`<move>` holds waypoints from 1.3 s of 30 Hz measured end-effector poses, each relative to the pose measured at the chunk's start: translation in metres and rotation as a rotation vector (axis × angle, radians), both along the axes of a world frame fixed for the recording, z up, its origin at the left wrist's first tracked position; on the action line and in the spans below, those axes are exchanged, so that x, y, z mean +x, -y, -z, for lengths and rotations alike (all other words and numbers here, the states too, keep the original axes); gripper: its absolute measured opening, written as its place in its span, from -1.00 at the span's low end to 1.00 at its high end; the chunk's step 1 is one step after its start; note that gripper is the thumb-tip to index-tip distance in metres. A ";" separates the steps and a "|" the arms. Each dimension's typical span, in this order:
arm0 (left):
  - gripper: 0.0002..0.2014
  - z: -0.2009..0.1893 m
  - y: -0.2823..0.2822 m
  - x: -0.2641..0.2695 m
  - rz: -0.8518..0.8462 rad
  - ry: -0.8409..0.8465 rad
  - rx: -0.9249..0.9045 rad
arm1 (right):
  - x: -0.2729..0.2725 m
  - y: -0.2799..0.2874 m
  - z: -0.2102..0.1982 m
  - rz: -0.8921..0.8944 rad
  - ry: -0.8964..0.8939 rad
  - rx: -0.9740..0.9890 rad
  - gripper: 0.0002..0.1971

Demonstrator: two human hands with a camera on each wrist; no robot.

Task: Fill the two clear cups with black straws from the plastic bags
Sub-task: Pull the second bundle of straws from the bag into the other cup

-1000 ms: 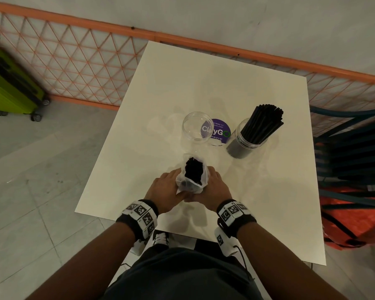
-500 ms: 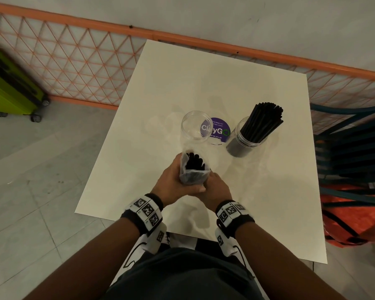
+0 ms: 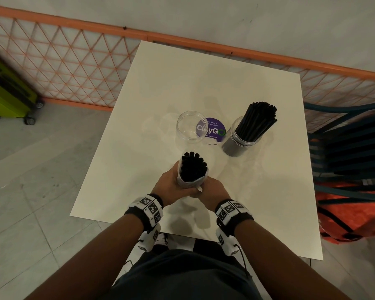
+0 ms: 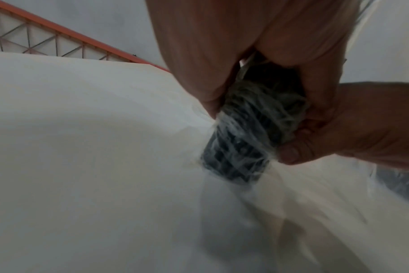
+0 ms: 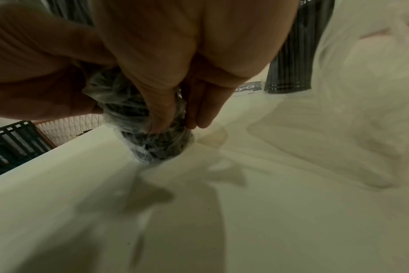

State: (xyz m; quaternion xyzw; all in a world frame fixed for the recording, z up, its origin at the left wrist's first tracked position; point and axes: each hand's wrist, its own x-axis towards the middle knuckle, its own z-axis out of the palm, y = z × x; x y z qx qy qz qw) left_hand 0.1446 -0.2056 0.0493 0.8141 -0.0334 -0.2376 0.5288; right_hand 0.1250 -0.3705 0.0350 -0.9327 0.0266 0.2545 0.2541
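Note:
A plastic bag [image 3: 187, 182] full of black straws [image 3: 192, 167] stands upright near the table's front, its base on the tabletop in the wrist views [image 4: 236, 166] [image 5: 156, 149]. My left hand [image 3: 171, 185] grips the bag from the left and my right hand [image 3: 212, 189] grips it low on the right, pulling the film down. The straw tops poke out of the open bag. Beyond it stands an empty clear cup [image 3: 189, 126]. To its right a second clear cup [image 3: 239, 140] is packed with black straws [image 3: 258, 120].
A purple round sticker [image 3: 214, 131] lies on the white table [image 3: 204, 83] between the cups. An orange mesh fence [image 3: 74, 61] runs behind. A dark slatted chair [image 3: 351, 152] with an orange bag is at the right; a green suitcase [image 3: 4, 94] at far left.
The bag's film has slid lower, so more of the straw tops stand bare. Both hands have shifted slightly while gripping the bag.

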 end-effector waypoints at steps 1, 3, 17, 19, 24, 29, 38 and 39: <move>-0.23 0.001 -0.001 0.000 -0.003 0.000 -0.003 | -0.001 0.000 -0.001 0.001 0.025 -0.008 -0.50; -0.27 0.004 -0.001 -0.001 -0.013 0.011 -0.011 | -0.003 0.000 -0.004 0.007 0.079 -0.006 -0.38; -0.16 0.002 -0.006 0.003 0.180 0.075 0.005 | -0.003 -0.004 -0.043 0.184 0.115 0.433 -0.42; -0.37 -0.008 -0.008 0.004 0.132 -0.013 -0.087 | -0.002 -0.001 -0.047 0.203 0.116 0.467 -0.53; -0.37 -0.022 -0.016 -0.001 0.015 -0.162 -0.428 | 0.001 -0.002 -0.069 0.224 0.128 0.528 -0.41; -0.40 -0.042 -0.023 -0.002 0.056 -0.341 -0.585 | 0.004 0.006 -0.107 0.049 0.246 0.231 -0.32; -0.60 -0.075 -0.035 0.008 0.128 -0.435 -0.506 | 0.012 0.008 -0.142 -0.959 0.919 -0.361 -0.46; -0.61 -0.080 -0.034 0.008 0.169 -0.432 -0.489 | 0.014 0.003 -0.140 -1.065 0.883 -0.402 -0.46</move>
